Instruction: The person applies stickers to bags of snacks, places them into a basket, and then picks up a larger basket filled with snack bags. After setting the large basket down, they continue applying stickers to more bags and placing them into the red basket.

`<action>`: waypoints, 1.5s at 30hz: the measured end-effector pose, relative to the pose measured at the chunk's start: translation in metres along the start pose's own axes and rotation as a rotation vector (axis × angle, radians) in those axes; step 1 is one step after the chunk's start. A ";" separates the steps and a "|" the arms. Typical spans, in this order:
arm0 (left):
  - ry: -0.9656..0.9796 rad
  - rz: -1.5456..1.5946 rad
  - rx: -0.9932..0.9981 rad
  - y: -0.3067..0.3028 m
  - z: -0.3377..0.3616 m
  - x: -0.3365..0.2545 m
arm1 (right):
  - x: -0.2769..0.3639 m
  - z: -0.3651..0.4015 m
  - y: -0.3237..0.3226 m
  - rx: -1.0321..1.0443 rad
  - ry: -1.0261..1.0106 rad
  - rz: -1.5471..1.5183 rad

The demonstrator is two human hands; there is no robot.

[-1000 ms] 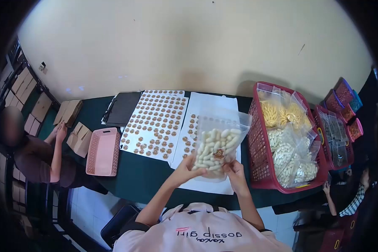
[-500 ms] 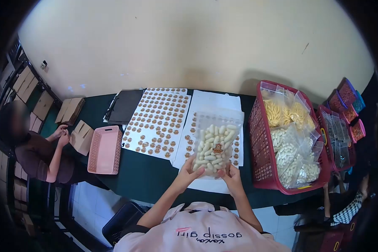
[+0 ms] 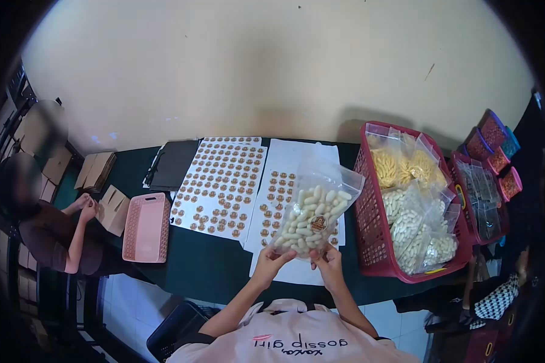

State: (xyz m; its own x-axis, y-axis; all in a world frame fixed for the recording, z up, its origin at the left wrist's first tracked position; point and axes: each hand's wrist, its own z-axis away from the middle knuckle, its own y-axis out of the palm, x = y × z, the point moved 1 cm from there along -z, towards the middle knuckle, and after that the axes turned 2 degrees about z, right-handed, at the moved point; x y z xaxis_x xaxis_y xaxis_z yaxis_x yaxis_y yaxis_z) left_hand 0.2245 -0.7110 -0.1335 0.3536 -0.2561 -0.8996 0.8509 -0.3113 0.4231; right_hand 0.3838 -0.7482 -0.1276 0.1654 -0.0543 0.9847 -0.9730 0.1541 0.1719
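A clear plastic bag [image 3: 313, 212] full of pale, capsule-shaped pieces is held up over the table between both hands. It tilts to the right at its top and carries a round brown sticker [image 3: 319, 223] on its front. My left hand [image 3: 272, 264] grips the lower left corner, thumb on the near face. At the lower right edge my right hand [image 3: 327, 264] pinches the bag with thumb and fingers. Behind the bag lie sheets of round brown stickers [image 3: 224, 181], one partly covered by it.
To the right stands a red basket [image 3: 369, 236] with bags of yellow and white pieces. Beyond it is a smaller red basket [image 3: 475, 233] of clear packets, beside several tubs [image 3: 493, 130]. On the left are a pink tray [image 3: 145, 227], cardboard boxes [image 3: 112, 209] and a person [image 3: 57, 236].
The bag has tilted, its top swinging to the right and its bottom to the left. Both hands still hold it, slightly lower in view. The camera view has shifted a little.
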 end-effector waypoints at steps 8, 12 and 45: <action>-0.112 0.249 0.011 0.000 0.008 0.016 | -0.001 0.004 0.007 0.037 0.040 -0.005; -0.224 0.346 0.086 0.002 0.015 0.024 | -0.011 0.011 0.010 0.067 0.077 -0.031; 0.164 -0.213 -1.100 -0.415 0.106 -0.032 | -0.064 -0.021 0.076 0.139 0.228 0.447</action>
State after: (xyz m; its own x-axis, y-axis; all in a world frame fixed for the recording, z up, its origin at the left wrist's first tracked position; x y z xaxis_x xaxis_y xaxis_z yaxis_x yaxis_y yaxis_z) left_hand -0.1812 -0.6706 -0.2684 0.1383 -0.1455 -0.9796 0.7505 0.6608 0.0078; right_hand 0.3024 -0.7122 -0.1770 -0.2553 0.2056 0.9448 -0.9663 -0.0203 -0.2567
